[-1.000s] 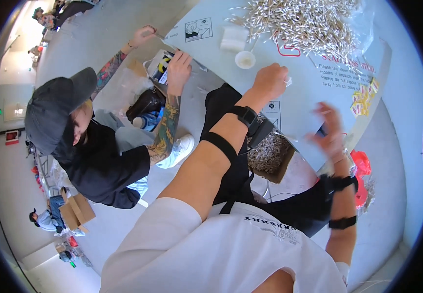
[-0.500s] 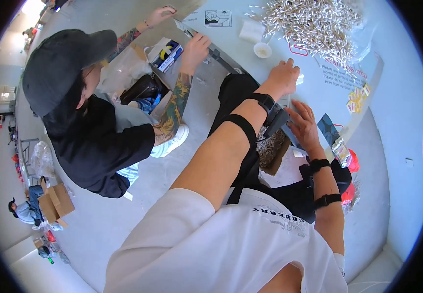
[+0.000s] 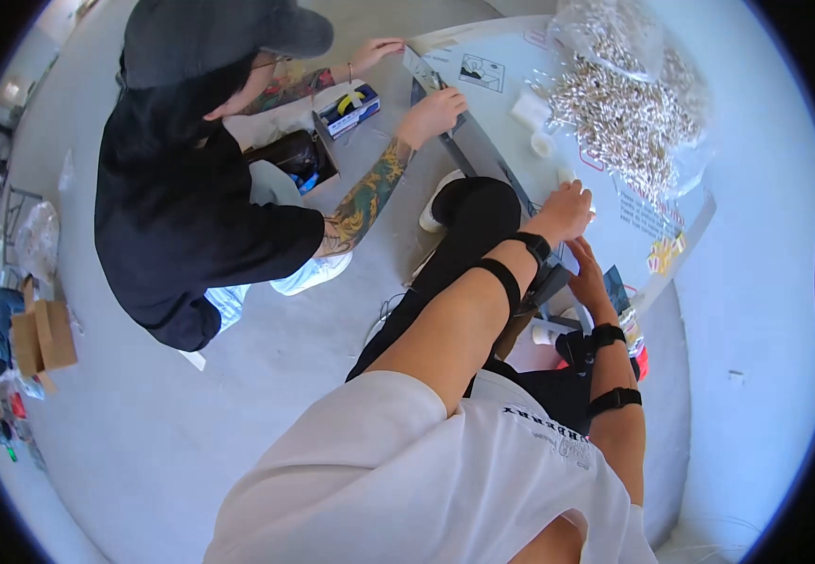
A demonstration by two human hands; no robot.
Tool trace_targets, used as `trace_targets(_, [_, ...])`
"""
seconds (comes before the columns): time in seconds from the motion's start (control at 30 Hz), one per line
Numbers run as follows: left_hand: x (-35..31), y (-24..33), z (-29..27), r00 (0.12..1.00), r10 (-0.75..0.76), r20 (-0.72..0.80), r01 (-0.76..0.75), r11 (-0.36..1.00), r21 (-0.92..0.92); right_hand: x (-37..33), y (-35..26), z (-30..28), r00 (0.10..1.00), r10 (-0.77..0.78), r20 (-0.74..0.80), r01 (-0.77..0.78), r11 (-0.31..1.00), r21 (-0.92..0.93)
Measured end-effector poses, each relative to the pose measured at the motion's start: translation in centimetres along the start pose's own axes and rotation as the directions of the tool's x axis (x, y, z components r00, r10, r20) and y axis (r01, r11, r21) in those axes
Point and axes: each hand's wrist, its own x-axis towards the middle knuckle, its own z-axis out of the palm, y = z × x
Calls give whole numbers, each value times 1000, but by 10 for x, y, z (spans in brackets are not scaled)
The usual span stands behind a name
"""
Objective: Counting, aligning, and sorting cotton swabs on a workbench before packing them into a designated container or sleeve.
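Observation:
My left hand (image 3: 567, 211) is over the near edge of the pale table (image 3: 483, 122), its fingers curled together around something small and whitish that I cannot make out. Just below it, my right hand (image 3: 592, 277) reaches up with fingers stretched out towards the left one; some fingertips are hidden. A small white piece (image 3: 565, 176) lies just beyond my left fingers. Farther up the table spreads a large heap of cotton swabs (image 3: 619, 122), partly under clear plastic. A small round white dish (image 3: 542, 145) and a white block (image 3: 531, 110) stand at its left.
Yellow-and-white small packs (image 3: 665, 252) lie near the table's right edge. At my left sits a co-worker in a black cap (image 3: 299, 33), both hands at the table's metal edge. Beside them is an open carton (image 3: 326, 169) with a blue box (image 3: 349, 109). A cardboard box (image 3: 46, 336) stands far left.
My view has swung, so the scene sits differently in it. My right hand has come closer to the left, its fingers less spread. The co-worker's hands stay at the table edge.

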Motion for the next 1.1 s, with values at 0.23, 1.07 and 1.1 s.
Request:
trace_targets(0.23, [-11,5,-17,950,129,-284,-148,988,-44,7,-5,3,999,41,-23,-42,997,-71])
trace_targets(1.07, [-52,-41,-2,998,34,-44,-48,929,-367,-3,8,32,982,151,-116,-157,987,-44])
trace_targets(1.1, [-52,-41,-3,999,40,-31,-48,932,-360,-4,10,33,981,146,-126,-151,988,-31])
